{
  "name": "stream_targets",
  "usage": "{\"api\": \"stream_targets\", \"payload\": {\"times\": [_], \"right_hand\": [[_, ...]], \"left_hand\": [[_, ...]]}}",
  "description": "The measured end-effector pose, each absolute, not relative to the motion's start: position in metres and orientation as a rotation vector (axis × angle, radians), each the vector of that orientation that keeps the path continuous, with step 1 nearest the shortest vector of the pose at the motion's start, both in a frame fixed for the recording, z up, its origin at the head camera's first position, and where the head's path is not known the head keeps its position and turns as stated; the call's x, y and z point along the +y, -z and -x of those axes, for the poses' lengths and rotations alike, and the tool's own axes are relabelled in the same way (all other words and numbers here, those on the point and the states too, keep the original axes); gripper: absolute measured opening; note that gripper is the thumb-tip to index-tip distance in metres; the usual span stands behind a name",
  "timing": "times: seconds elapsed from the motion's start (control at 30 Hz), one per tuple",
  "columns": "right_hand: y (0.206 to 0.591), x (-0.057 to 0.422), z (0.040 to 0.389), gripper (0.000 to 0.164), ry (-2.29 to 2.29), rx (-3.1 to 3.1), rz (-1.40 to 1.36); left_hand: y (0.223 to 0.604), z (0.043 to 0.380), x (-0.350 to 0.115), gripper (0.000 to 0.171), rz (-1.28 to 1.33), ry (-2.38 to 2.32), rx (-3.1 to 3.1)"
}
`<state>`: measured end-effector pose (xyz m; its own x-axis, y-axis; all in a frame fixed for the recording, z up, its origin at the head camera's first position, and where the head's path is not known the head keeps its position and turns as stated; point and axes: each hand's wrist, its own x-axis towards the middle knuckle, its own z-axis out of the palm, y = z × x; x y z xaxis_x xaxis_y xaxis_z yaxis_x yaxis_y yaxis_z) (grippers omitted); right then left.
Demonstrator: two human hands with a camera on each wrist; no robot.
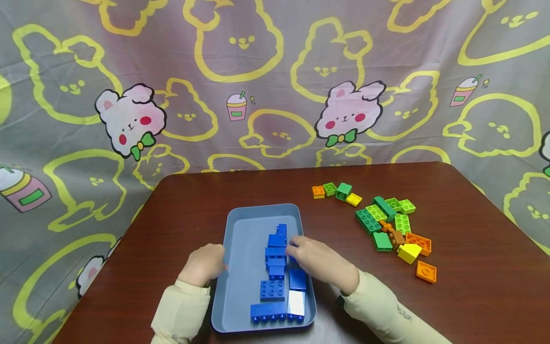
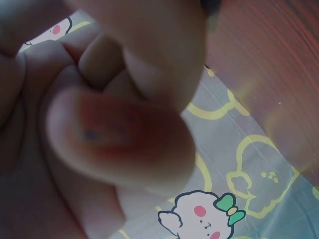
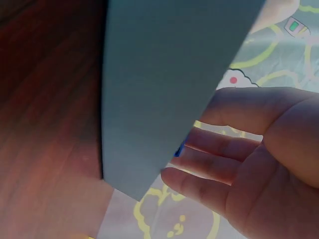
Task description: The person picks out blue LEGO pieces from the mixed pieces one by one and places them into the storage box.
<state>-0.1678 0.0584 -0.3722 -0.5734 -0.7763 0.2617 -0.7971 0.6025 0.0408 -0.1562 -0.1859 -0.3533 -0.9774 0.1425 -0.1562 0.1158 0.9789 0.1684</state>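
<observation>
A blue-grey tray (image 1: 245, 229) holds several blue building bricks (image 1: 268, 310) along its right side. My right hand (image 1: 315, 258) reaches over the tray's right rim, and its fingers hold a small blue brick (image 3: 179, 149). In the right wrist view the tray wall hides the fingertips and most of that brick. At the tray's left rim is my left hand (image 1: 204, 263), fingers curled in. Its thumb (image 2: 119, 144) lies in front of the folded fingers in the left wrist view, and no brick shows in it.
Green, yellow, orange and brown bricks (image 1: 393, 220) lie scattered on the dark wooden table (image 1: 185, 215), to the right of the tray. A small row of bricks (image 1: 343, 191) sits farther back. Behind the table hangs a patterned cloth (image 1: 275, 86).
</observation>
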Motion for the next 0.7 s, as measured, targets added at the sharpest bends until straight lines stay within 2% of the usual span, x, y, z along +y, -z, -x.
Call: {"api": "stream_targets", "payload": {"times": [0.5, 0.7], "right_hand": [[0.3779, 0.0577, 0.1699, 0.016, -0.077, -2.595, -1.291], [0.3804, 0.0574, 0.1709, 0.010, -0.101, -2.619, -1.252]], "left_hand": [[0.3533, 0.1559, -0.1866, 0.011, -0.171, -0.254, 2.938], [0.3529, 0.1560, -0.1862, 0.011, -0.174, -0.254, 2.944]]}}
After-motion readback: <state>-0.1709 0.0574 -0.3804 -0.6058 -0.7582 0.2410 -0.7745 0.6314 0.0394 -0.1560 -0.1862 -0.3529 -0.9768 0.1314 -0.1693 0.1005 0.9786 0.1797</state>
